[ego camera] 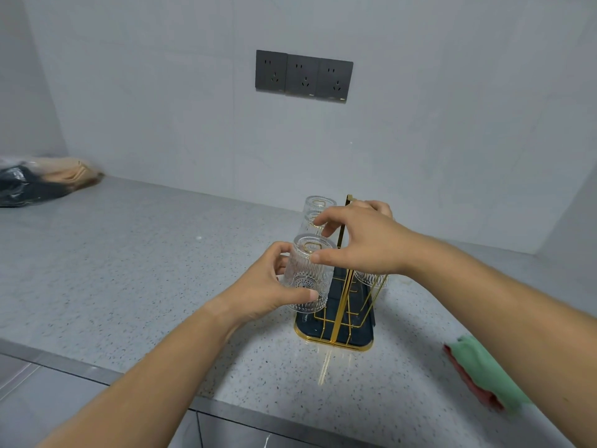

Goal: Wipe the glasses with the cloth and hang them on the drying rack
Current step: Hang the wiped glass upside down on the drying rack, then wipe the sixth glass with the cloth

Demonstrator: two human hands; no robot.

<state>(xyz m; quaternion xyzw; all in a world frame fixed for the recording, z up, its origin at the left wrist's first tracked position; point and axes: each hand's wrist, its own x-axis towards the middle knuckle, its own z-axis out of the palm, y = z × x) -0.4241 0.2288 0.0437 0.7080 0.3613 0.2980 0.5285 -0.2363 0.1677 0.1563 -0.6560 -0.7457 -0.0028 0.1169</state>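
The cloth [481, 370], a green piece folded over a red one, lay on the speckled counter [161, 270] under the right forearm, well behind and outside the right hand [361, 240]. The left hand [268, 286] gripped the nearest glass [307, 279], thumb laid across its lower front and fingers curled round its left side. This glass was clear and ribbed with an embossed round pattern. It stood mouth down and tilted over a gold prong of the drying rack [337, 305], whose dark tray with a gold rim sat just below both hands.

The right hand hovered above it with fingers spread and bent. Its thumb tip touched the glass's upper side. I could not tell whether the forefinger touched this glass or the one behind, so its hold was unclear. Beneath the right palm hung another ribbed glass [371, 279]. Just beyond the right fingertips, two more glasses [318, 203] hung mouth down in a row.

Far past the hands, three dark sockets [303, 76] sat in the grey wall. Well off to the left hand's outer side lay crumpled bags [42, 182].
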